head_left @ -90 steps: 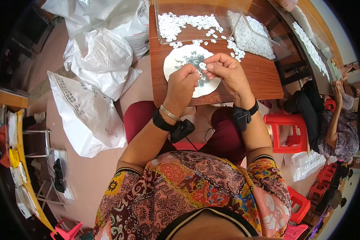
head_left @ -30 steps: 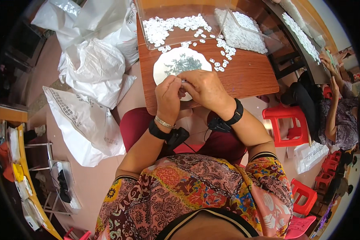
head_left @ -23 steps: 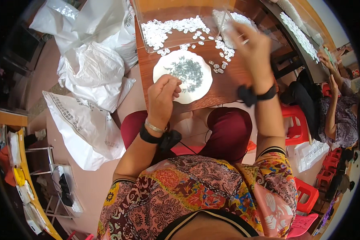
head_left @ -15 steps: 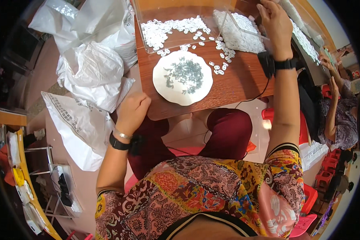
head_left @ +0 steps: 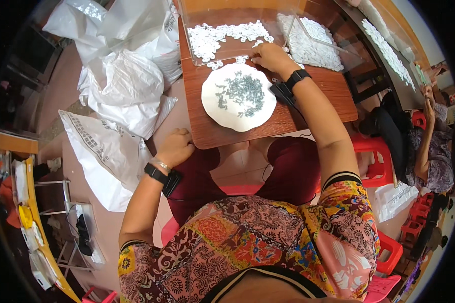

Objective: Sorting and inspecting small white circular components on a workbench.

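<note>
My right hand [head_left: 274, 57] is over the brown table, beyond the round plate. Its fingers are bent down among small white oval pieces with two holes, and whatever they pinch is hidden. The cream scalloped plate [head_left: 212, 112] carries a scatter of tiny dark grey-green pieces. My left hand [head_left: 176, 147] is curled closed at the table's near left corner, its palm side out of sight. A clear box [head_left: 186, 30] on the table holds a heap of white oval pieces [head_left: 202, 44]. To its right, more are packed together in a pile [head_left: 313, 48].
White sacks [head_left: 119, 93] stand on the floor left of the table [head_left: 313, 96]. A black device [head_left: 283, 93] with a cable hangs at my right wrist. Red stools [head_left: 374, 156] stand to the right, where another person's forearm [head_left: 423, 136] shows beside a dark table.
My right hand has come down from the far right, near the packed pile, to the white pieces beyond the plate. My left hand has dropped slightly and remains closed.
</note>
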`<act>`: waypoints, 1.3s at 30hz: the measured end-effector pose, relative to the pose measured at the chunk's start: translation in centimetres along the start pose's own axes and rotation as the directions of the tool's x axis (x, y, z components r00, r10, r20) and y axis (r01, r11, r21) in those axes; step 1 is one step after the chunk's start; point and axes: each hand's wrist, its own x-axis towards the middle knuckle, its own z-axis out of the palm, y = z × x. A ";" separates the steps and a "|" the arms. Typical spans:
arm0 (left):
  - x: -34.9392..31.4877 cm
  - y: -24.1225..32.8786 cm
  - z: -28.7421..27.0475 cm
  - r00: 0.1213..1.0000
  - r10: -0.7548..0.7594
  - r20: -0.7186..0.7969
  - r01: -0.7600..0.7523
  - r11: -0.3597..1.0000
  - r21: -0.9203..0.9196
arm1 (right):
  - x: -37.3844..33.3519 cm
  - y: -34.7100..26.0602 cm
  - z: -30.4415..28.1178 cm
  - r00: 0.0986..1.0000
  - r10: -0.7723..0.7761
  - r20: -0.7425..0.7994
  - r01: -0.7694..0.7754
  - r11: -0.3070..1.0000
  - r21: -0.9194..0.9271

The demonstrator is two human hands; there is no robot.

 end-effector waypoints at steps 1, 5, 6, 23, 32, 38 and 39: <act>0.4 0.5 -0.3 1.000 0.009 0.008 -0.009 0.998 0.055 | 0.2 0.2 0.2 1.000 0.024 -0.008 -0.024 0.999 -0.022; 1.4 2.3 -0.7 0.999 0.021 0.032 -0.024 0.995 0.101 | 0.1 0.9 0.2 0.999 0.038 0.025 -0.039 0.999 0.027; 1.4 2.2 -0.5 0.999 0.020 0.031 -0.023 0.995 0.102 | 0.0 0.8 0.1 0.999 0.036 0.024 -0.037 0.999 0.028; 4.6 8.4 -7.5 0.944 -0.312 -0.107 0.084 0.540 -0.838 | -9.1 -12.7 -5.6 0.995 -0.007 0.102 -0.096 0.286 0.954; 8.4 11.1 -4.4 0.972 -0.215 0.095 0.077 -0.090 -0.993 | -9.9 -13.7 -4.7 0.996 -0.077 -0.053 0.087 0.535 0.841; 8.6 10.3 -3.5 0.975 -0.219 0.034 -0.007 -0.184 -0.983 | -10.6 -14.6 -5.1 0.998 -0.033 -0.053 0.062 0.602 0.796; 8.6 10.4 -3.5 0.963 -0.269 0.019 -0.032 -0.182 -0.983 | -10.7 -14.6 -5.1 1.000 0.010 -0.017 0.007 0.610 0.792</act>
